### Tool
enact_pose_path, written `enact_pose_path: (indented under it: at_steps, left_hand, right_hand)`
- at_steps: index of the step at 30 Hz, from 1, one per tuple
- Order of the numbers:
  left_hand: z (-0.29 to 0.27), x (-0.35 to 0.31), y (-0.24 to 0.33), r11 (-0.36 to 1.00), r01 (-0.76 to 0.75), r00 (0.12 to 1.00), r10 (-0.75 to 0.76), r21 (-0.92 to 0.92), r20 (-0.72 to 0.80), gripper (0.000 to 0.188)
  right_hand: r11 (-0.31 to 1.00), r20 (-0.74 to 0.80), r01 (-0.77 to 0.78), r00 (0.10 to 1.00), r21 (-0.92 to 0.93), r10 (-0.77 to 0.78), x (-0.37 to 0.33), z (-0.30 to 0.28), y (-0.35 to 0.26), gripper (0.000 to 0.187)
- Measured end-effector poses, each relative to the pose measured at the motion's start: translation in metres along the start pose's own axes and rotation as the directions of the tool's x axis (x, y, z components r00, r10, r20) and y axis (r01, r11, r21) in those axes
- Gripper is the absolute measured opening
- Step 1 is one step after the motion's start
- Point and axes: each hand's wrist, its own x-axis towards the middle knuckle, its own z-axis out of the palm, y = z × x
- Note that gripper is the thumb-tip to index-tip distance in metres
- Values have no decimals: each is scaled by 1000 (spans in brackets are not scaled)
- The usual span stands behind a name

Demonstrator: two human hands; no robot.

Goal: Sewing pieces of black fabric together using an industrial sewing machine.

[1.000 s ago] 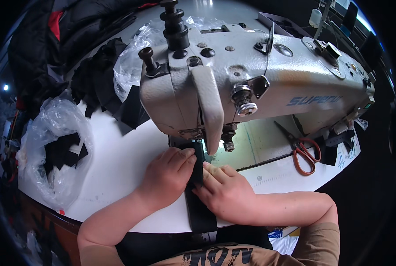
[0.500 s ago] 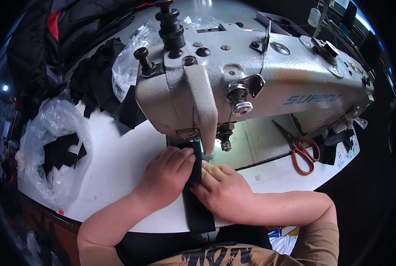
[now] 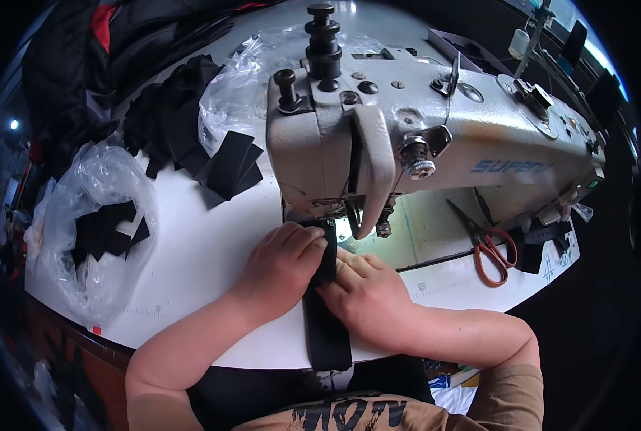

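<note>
A long black fabric strip (image 3: 327, 327) runs from under the needle area of the grey sewing machine (image 3: 313, 154) down over the table's front edge. My left hand (image 3: 286, 262) lies on the strip's left side, its fingers bent and closed on the cloth just before the presser foot. On the right, my right hand (image 3: 367, 291) pinches the strip's other edge, a little nearer to me. Between the hands the upper part of the strip looks folded or doubled. The needle and the foot are mostly hidden behind the machine's head and lever.
Red-handled scissors (image 3: 493, 255) lie on the white table (image 3: 212, 248) at the right. At the left stands a clear plastic bag (image 3: 123, 287) with black pieces in it. More black fabric pieces (image 3: 230, 169) lie behind, near a dark padded garment (image 3: 54, 93).
My view has shifted slightly, so the machine sits farther right in the picture. Both hands keep their hold on the strip, which has moved slightly toward the machine.
</note>
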Motion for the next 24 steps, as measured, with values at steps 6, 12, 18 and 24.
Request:
enact_pose_path:
  at_steps: [6, 12, 18, 24]
  left_hand:
    - [3, -2, -2, 999, 31, 999, -31, -8, -11, 28]
    - [-2, 0, 3, 993, 68, 998, -69, -101, -5, 28]
    - [-3, -5, 6, 995, -14, 999, 10, -98, -42, 32]
    - [2, -4, -1, 1000, -7, 995, 4, -30, -96, 24]
  right_hand:
    - [1000, 23, -21, 1000, 20, 21, 2, -1, 2, 15]
    - [999, -43, -30, 999, -26, 29, 0, 4, 3, 14]
    - [999, 67, 9, 998, 48, -12, -9, -12, -4, 16]
    - [997, -83, 49, 996, 63, -44, -8, -7, -7, 21]
